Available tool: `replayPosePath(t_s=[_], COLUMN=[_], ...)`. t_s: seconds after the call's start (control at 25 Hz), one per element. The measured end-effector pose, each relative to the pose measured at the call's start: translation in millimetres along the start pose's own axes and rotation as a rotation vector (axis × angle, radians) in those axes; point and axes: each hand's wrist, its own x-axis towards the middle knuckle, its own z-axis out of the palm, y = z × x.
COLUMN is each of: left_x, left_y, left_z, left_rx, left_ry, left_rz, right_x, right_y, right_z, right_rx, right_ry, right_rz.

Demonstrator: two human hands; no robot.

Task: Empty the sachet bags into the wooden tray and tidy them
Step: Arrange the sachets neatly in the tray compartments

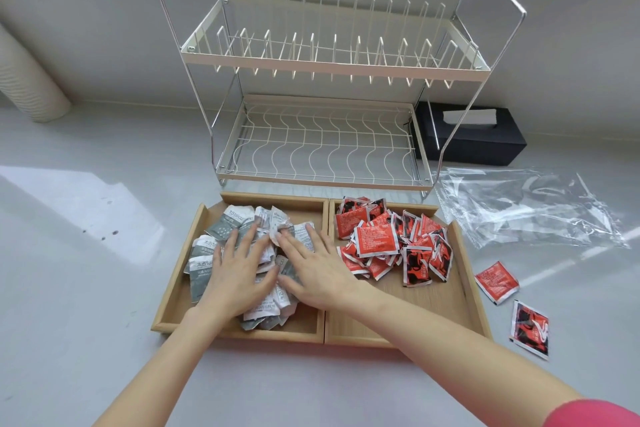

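A wooden tray (323,336) with two compartments lies on the grey counter. Its left compartment holds a heap of grey and white sachets (239,218); its right one holds a heap of red sachets (391,239). My left hand (239,270) and my right hand (318,267) both lie flat, fingers spread, on top of the grey heap, side by side and nearly touching. Neither hand grips a sachet. Two red sachets lie on the counter right of the tray, one (497,281) nearer it and another (530,329) toward me.
A two-tier wire dish rack (325,135) stands just behind the tray. Empty clear plastic bags (526,208) lie crumpled at the right. A black tissue box (485,139) sits behind them. A ribbed white hose (31,80) rests at the far left.
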Motion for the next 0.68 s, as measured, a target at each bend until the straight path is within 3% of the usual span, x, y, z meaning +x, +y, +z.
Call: replayPosePath(t_s=[0.28, 0.68], left_x=[-5, -13], left_y=[31, 143], left_z=[-22, -19], left_rx=[-0.020, 0.120], left_ry=[0.097, 0.033], left_rz=[0.076, 0.265], right_x=[-33, -124], right_y=[22, 104], right_z=[-20, -40], right_rx=[0.068, 0.056], right_ry=[0.132, 0.262], right_rz=[0.036, 0.240])
